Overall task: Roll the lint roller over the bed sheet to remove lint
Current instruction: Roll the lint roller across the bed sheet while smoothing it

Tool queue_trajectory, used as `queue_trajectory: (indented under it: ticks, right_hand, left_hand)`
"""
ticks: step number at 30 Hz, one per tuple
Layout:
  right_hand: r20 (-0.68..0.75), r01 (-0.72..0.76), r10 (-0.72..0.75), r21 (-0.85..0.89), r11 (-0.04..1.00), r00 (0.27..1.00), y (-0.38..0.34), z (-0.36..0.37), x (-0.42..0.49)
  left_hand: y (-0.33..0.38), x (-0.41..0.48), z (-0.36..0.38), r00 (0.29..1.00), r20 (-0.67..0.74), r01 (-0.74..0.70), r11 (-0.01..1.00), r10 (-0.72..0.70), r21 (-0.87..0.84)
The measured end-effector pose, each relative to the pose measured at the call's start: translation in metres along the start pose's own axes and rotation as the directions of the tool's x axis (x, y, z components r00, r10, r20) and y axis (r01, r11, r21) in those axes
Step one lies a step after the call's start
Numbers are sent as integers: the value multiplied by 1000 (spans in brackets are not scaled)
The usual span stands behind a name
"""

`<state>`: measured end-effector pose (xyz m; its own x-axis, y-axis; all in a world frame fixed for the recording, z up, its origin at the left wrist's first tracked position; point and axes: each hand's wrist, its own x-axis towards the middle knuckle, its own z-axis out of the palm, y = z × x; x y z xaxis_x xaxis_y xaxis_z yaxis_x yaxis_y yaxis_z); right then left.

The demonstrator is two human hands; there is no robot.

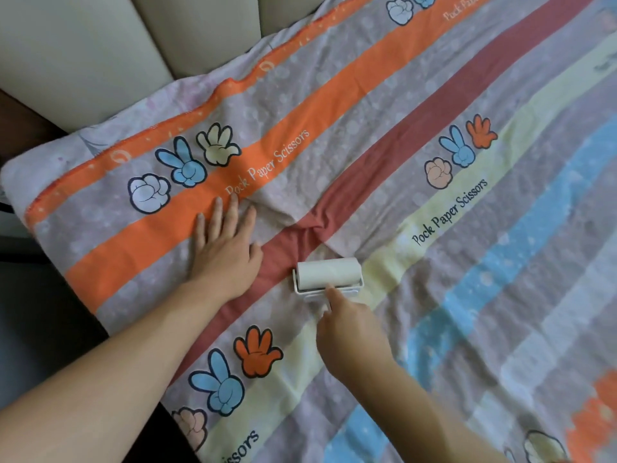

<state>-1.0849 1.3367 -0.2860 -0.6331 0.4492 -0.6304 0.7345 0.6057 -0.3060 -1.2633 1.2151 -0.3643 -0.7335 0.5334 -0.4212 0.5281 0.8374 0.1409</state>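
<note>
The right hand (350, 332) grips the handle of the white lint roller (329, 274), its forefinger stretched along the frame, with the roll lying on the striped bed sheet (500, 228) near a wrinkle, while the left hand (225, 248) presses flat, fingers straight, just to the left.

A single head-worn wide-angle camera looks forward and down from close above the bed sheet (434, 228), whose stripes run diagonally across most of the frame. Both forearms enter from the bottom edge. The left hand (223, 252), right hand (350, 329) and lint roller (329, 272) sit near centre. Padded cream panels (83, 45) fill the top-left corner.
</note>
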Motion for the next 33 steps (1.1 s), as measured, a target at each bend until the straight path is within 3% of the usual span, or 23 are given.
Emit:
queue_trajectory:
  ticks: [5, 8, 13, 18, 24, 33]
  right_hand:
    - [118, -33, 27, 46, 998, 993, 13, -1, -36]
    - [168, -8, -2, 57, 998, 986, 24, -24, -44]
    - [-51, 72, -67, 110, 991, 996, 39, -70, -30]
    - [-235, -56, 122, 267, 962, 964, 49, -87, 34]
    - [-204, -80, 122, 205, 976, 971, 48, -73, 66]
    - [-45, -62, 70, 154, 986, 997, 76, -14, -14]
  left_hand:
    - [11, -6, -2, 998, 58, 23, 1000, -22, -5]
    - [24, -9, -6, 995, 58, -81, 996, 83, -36]
    - [44, -13, 0, 968, 113, -228, 974, 224, 17]
    - [55, -12, 10, 959, 209, -202, 979, 190, 38]
    - [57, -9, 11, 948, 267, -196, 979, 174, 58]
    - [66, -13, 10, 954, 274, -150, 986, 125, 75]
